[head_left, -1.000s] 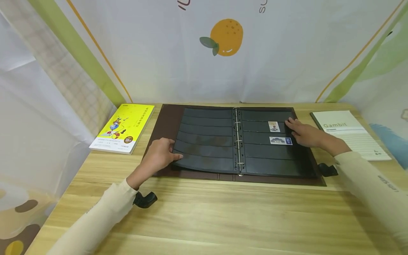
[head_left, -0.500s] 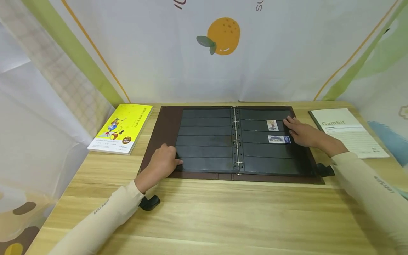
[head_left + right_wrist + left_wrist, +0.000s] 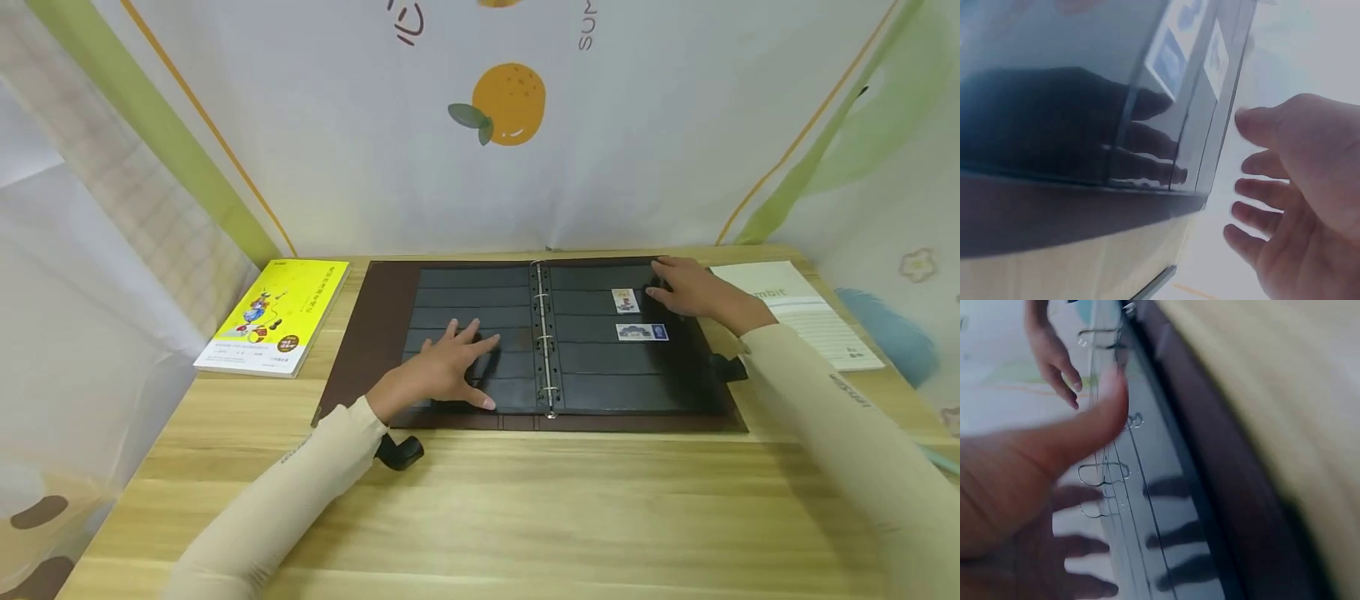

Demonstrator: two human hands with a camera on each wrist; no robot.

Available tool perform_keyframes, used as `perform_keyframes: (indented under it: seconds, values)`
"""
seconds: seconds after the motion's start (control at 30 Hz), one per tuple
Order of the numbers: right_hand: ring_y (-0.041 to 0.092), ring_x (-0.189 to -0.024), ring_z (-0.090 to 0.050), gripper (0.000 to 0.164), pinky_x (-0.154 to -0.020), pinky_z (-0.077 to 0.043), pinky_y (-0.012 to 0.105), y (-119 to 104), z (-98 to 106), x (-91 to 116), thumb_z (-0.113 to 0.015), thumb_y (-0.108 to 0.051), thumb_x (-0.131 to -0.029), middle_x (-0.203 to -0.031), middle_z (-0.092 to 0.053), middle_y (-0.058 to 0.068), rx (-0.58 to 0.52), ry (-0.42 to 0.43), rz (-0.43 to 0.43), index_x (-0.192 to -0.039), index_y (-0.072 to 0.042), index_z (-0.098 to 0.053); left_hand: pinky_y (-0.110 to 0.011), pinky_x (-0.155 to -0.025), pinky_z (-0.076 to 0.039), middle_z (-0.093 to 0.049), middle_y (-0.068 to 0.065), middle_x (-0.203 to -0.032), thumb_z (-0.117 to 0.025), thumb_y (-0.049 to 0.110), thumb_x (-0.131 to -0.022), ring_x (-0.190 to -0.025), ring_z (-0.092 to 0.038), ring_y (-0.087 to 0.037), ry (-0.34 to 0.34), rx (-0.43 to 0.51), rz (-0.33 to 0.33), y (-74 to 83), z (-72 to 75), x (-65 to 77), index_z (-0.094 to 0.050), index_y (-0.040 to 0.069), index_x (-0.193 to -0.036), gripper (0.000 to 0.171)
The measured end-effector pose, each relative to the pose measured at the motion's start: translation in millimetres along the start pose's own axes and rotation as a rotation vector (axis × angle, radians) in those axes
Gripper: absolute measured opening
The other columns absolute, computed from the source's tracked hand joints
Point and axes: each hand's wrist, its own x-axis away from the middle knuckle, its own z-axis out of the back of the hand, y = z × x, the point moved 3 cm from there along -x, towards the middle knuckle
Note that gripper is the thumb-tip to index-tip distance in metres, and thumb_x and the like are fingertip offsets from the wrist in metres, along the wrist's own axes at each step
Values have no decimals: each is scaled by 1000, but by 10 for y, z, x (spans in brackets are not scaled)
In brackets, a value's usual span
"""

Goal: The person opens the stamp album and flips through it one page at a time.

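A brown ring-binder stamp album lies open on the table. My left hand, fingers spread, is over the left black page; its shadowy reflection shows on the glossy page in the left wrist view. My right hand is at the upper outer edge of the right black page. The right wrist view shows its fingers loosely bent, holding nothing. Two stamps sit in that page's strips: a small upright stamp and, below it, a wider blue-and-white stamp. Metal rings join the pages at the spine.
Left of the album lies a yellow book. A pale Gambit notepad lies at the right, partly hidden by my right hand and sleeve. The wooden table ends at the back against a printed curtain.
My left hand has let go of the left page's outer edge and moved right over the page, spreading its fingers. The lifted page has settled flat. My right hand has shifted slightly up.
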Motion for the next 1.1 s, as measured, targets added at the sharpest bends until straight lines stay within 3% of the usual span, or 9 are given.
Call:
perform_keyframes:
  seconds: [0.1, 0.23, 0.47, 0.93, 1.1]
  values:
    - [62, -141, -25, 71, -116, -26, 67, 60, 40, -55, -56, -22, -103, -152, -25, 47, -43, -11, -34, -147, 24, -26, -75, -118, -4, 5, -4, -172, -82, 48, -79, -157, 11, -39, -75, 29, -11, 51, -10, -111, -18, 35, -162, 106]
    - [60, -143, -24, 89, -117, -25, 67, 126, -7, -103, -66, -34, -98, -153, -24, 46, -113, -54, -111, -149, 23, -22, -76, -117, -1, 10, -2, -171, -84, 47, -77, -156, 14, -40, -129, 20, 20, 67, -53, -178, -14, 39, -162, 110]
    - [60, -142, -26, 96, -114, -30, 68, 104, -59, -105, -69, -38, -95, -155, -23, 43, -147, -94, -186, -154, 16, -17, -75, -117, -1, 11, -2, -171, -81, 47, -80, -156, 14, -39, -154, 7, 23, 54, -105, -187, -10, 40, -162, 109]
    - [57, -144, -25, 92, -116, -25, 67, 7, -100, -77, -76, -19, -91, -157, -25, 39, -221, 103, -142, -156, 13, -18, -76, -117, -10, 11, -3, -171, -77, 52, -82, -156, 10, -42, -182, -78, 29, 75, -126, -166, -5, 40, -162, 109]
    - [58, -134, -36, 97, -109, -32, 68, 15, -1, -16, -74, -15, -91, -149, -31, 43, -303, 222, -150, -158, 11, -8, -77, -116, -9, 12, -4, -171, -77, 51, -82, -156, 11, -44, -173, -73, 15, 75, -92, -198, -5, 39, -163, 109]
